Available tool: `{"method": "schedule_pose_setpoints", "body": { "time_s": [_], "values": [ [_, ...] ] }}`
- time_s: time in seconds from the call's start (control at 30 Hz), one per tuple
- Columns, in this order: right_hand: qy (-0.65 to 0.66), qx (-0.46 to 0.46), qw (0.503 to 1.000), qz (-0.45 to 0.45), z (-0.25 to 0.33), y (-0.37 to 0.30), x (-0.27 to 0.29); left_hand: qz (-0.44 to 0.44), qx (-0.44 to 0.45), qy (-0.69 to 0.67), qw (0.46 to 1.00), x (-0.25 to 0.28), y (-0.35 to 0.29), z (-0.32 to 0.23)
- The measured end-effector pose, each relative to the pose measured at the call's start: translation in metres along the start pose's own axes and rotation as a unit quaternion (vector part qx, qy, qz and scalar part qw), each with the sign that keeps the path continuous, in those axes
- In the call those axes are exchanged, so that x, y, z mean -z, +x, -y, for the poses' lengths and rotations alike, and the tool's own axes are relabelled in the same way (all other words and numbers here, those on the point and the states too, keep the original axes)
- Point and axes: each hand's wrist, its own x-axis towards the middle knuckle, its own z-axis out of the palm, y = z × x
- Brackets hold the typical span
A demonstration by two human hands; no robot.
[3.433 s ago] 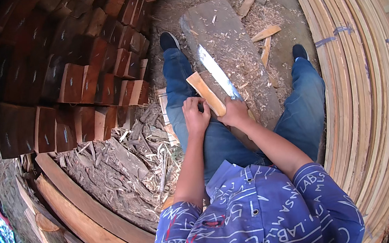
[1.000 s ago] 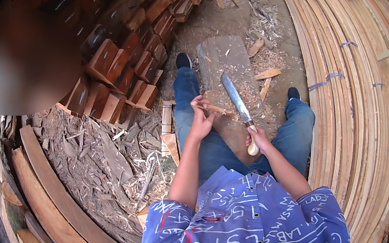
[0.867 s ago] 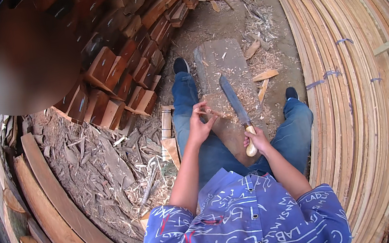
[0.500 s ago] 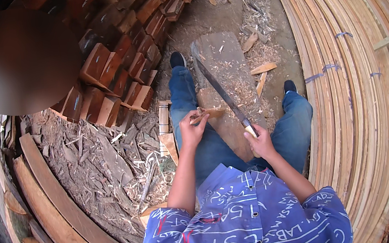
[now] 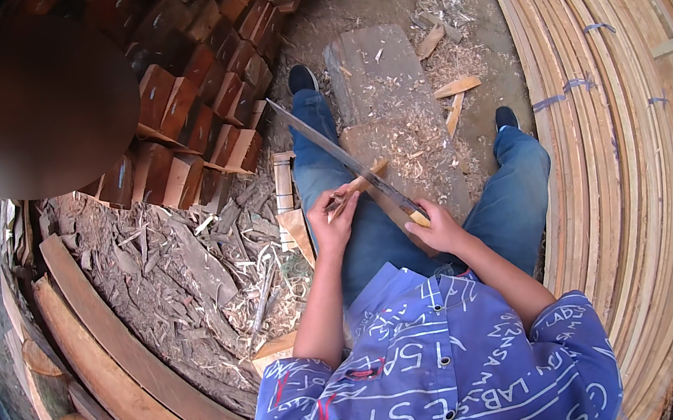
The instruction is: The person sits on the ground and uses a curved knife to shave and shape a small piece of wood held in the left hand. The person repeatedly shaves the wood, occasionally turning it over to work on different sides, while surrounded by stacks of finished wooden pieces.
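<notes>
In front of my body, my left hand (image 5: 334,220) grips a short piece of wood (image 5: 372,175) over my left thigh. The wood slants up and to the right out of my fingers. My right hand (image 5: 438,228) is wrapped round the pale handle of a machete (image 5: 326,145). Its long dark blade runs up and to the left, crossing the piece of wood, with the tip near my left shin. Whether blade and wood touch, I cannot tell. Beneath both hands lies a worn plank (image 5: 396,147) strewn with shavings.
Stacked reddish wood blocks (image 5: 173,129) rise at the far left. Long pale boards (image 5: 599,201), tied in bundles, line the right side. Curved planks (image 5: 134,347) lie at the lower left beside bark and shavings (image 5: 267,295). Loose offcuts (image 5: 456,87) lie near my right foot.
The machete has swung left, so its blade now crosses the piece of wood. My right hand has turned with it, while my left hand keeps its hold almost in place.
</notes>
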Motion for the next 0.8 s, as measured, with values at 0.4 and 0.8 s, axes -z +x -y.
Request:
{"method": "schedule_pose_setpoints", "body": {
  "time_s": [0.4, 0.8],
  "values": [
    [-0.015, -0.080, 0.995, 0.054, 0.049, 0.017, 0.013, 0.013, -0.069, 0.059, 0.996, -0.007, 0.006, -0.004],
    [-0.053, -0.070, 0.996, 0.013, 0.047, 0.022, 0.002, 0.024, -0.145, 0.192, 0.970, -0.013, 0.000, -0.026]
  ]
}}
